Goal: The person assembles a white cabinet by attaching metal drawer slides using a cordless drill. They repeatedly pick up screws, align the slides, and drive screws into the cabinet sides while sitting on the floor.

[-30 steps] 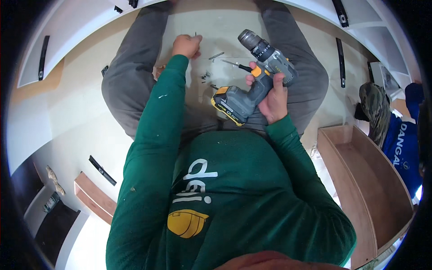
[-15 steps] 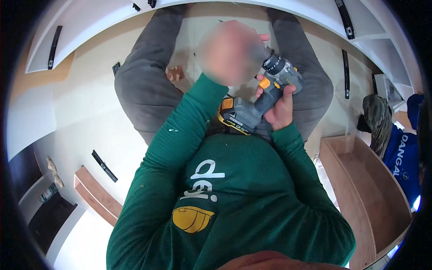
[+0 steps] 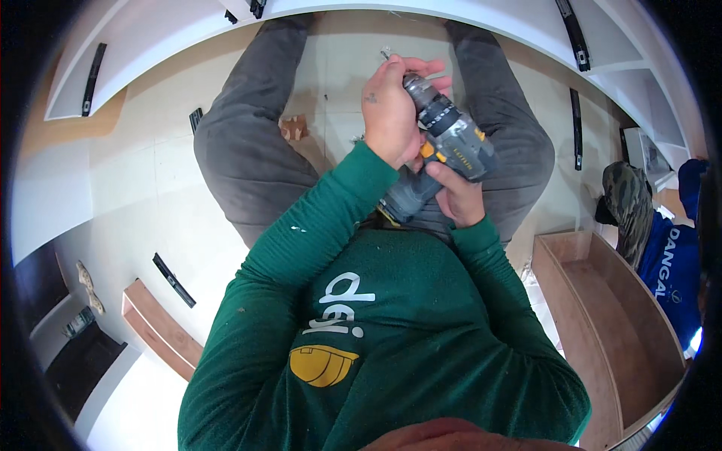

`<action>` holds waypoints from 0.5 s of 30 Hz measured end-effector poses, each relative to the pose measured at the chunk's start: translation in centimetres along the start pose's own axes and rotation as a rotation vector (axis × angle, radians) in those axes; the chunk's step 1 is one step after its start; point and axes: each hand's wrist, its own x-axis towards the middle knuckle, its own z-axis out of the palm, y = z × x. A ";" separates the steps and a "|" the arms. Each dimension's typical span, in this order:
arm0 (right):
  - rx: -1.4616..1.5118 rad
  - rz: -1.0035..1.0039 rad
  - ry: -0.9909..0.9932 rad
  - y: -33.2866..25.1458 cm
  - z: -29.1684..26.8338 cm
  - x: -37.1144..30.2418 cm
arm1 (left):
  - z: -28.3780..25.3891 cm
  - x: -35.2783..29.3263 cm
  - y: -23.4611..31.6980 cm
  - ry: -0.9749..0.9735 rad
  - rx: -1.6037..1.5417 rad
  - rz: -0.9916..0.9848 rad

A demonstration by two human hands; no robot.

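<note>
A grey and black cordless drill point(image 3: 459, 143) with orange buttons lies across my lap, its chuck pointing up and left. My right hand point(image 3: 459, 197) is closed round its grip, the thumb on the near side. My left hand point(image 3: 392, 113) is closed about the front of the chuck, some fingers passing behind it. A small thin tip, perhaps a bit or screw, shows just beyond the left thumb; its kind is unclear. The battery is mostly hidden behind my left sleeve and wrist.
A white cabinet point(image 3: 165, 49) with black drawer slides point(image 3: 93, 79) stands ahead. A wooden drawer box point(image 3: 579, 331) lies at right beside blue cloth point(image 3: 669, 278). At left are a loose slide point(image 3: 174, 280) and a wooden piece point(image 3: 162, 327). A brown scrap point(image 3: 294, 127) lies between my legs.
The drill has turned, and its chuck has moved left and slightly up. My left hand has shifted a little and is now sharp. The battery has become mostly hidden.
</note>
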 end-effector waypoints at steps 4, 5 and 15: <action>-0.490 -0.127 0.074 -0.9 1.9 -0.4 | -0.4 -1.0 0.9 0.021 -0.091 -0.089; -0.585 -0.186 0.082 -0.7 1.7 -0.3 | -0.3 -1.1 1.0 0.018 -0.096 -0.090; -0.794 -0.386 0.109 -0.8 1.5 -0.5 | 0.7 -2.0 1.5 -0.059 -0.084 -0.034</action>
